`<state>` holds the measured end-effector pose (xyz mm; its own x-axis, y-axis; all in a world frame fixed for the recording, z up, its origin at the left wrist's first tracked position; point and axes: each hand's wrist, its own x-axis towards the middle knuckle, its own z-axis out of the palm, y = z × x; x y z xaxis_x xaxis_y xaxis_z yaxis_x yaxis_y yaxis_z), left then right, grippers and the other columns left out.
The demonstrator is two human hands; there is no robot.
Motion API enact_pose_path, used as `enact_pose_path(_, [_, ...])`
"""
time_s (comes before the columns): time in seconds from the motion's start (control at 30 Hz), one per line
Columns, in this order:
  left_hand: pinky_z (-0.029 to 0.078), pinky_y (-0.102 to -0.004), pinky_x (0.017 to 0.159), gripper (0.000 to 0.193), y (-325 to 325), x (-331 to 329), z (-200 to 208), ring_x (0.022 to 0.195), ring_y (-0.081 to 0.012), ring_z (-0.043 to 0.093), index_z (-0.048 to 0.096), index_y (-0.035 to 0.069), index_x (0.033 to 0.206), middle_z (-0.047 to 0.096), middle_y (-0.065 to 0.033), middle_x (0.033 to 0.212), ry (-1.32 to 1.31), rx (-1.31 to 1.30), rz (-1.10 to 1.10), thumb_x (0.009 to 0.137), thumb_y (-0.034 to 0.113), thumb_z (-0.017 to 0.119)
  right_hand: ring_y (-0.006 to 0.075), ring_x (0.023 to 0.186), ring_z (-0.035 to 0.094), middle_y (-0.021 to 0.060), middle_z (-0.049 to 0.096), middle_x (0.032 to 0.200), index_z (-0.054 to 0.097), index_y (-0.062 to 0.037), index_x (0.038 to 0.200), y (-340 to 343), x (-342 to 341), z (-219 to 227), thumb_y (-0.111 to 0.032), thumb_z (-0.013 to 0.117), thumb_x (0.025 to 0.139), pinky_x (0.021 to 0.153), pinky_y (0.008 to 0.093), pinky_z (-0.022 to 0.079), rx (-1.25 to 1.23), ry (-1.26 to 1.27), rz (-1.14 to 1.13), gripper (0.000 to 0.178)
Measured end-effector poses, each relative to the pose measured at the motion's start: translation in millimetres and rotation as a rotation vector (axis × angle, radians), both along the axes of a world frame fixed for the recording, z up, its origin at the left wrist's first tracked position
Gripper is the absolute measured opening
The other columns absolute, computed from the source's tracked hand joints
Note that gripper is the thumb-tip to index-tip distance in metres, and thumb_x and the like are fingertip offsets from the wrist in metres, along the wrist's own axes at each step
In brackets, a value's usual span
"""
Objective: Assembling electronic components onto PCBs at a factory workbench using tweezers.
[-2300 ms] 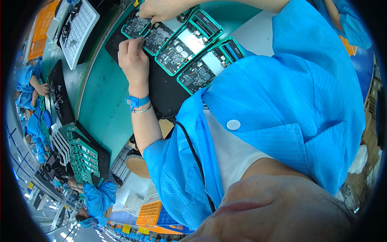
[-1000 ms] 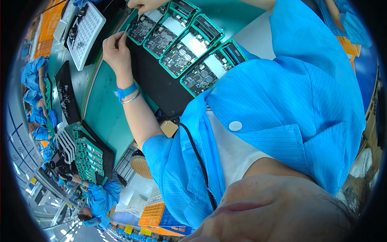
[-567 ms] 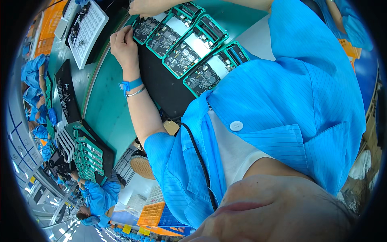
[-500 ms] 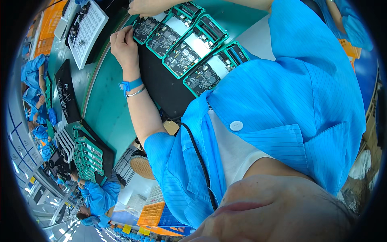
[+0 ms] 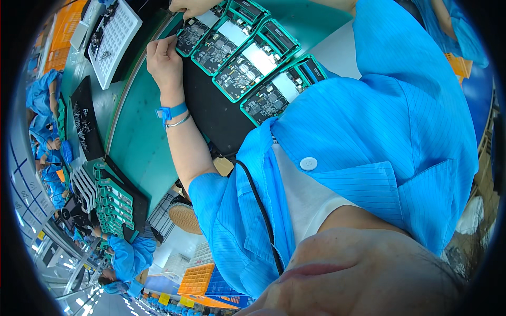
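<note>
My left hand (image 5: pixel 165 64), wearing a blue wrist strap and a thin bangle, has its fingers closed at the left edge of the farthest green-framed circuit board (image 5: pixel 193 35). My right hand (image 5: pixel 194 7) curls over the far corner of that same board, partly cut off by the upper picture edge; what its fingertips hold is hidden. Nearer my body lie three similar units in a slanted row: a second board (image 5: pixel 215 51), a third board (image 5: pixel 234 79) and the nearest board (image 5: pixel 263 103). Each has a green rim, a pale plate and a black part at its right end.
The row borders a black mat (image 5: pixel 216 113) on a green table (image 5: pixel 138 124). Across the table are a white grid tray (image 5: pixel 117 42) and a black tray of small parts (image 5: pixel 85 118). More green frames (image 5: pixel 113 203) stand at lower left. Co-workers in blue sit beyond.
My left hand and the farthest board have shifted slightly to the right. My right hand's fingers have moved a little at the far corner. The other boards stay put.
</note>
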<state>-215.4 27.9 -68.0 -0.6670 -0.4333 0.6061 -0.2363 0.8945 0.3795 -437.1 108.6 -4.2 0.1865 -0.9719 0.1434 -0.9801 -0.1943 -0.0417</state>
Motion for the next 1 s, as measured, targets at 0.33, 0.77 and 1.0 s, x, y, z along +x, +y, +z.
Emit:
enact_pose_path(0.33, [0.055, -0.0378, 0.072, 0.011, 2.4, -0.5, 2.0, 0.082, -0.0274, 0.067, 0.078, 0.008, 0.093, 0.066, -0.0087, 0.089, -0.02, -0.018, 0.001, 0.085, 0.002, 0.074, 0.0355, 0.084, 0.074, 0.016, 0.075, 0.085, 0.077, -0.0092, 0.089, -5.5, -4.9, -8.0, -0.035, 0.072, 0.081, 0.073, 0.0485, 0.056, -0.058, 0.014, 0.072, 0.027])
enact_pose_path(0.77, [0.054, -0.0367, 0.073, 0.01, 3.0, -0.3, 1.2, 0.082, -0.0268, 0.067, 0.079, 0.007, 0.095, 0.066, -0.0102, 0.089, -0.021, -0.008, 0.006, 0.086, 0.003, 0.075, 0.0349, 0.08, 0.073, 0.015, 0.074, 0.082, 0.076, -0.0096, 0.087, -3.7, -4.2, -10.1, -0.031, 0.072, 0.08, 0.069, 0.0482, 0.055, -0.082, 0.043, 0.087, 0.023])
enact_pose_path(1.0, [0.055, -0.0388, 0.073, 0.012, -0.1, -0.9, 0.2, 0.082, -0.0287, 0.066, 0.078, 0.009, 0.091, 0.065, -0.0076, 0.089, -0.009, -0.008, -0.029, 0.084, 0.0, 0.072, 0.0335, 0.083, 0.074, 0.0132, 0.075, 0.084, 0.077, -0.0116, 0.088, -4.2, -4.1, -7.8, -0.032, 0.072, 0.08, 0.072, 0.0474, 0.055, -0.027, 0.013, 0.093, 0.023])
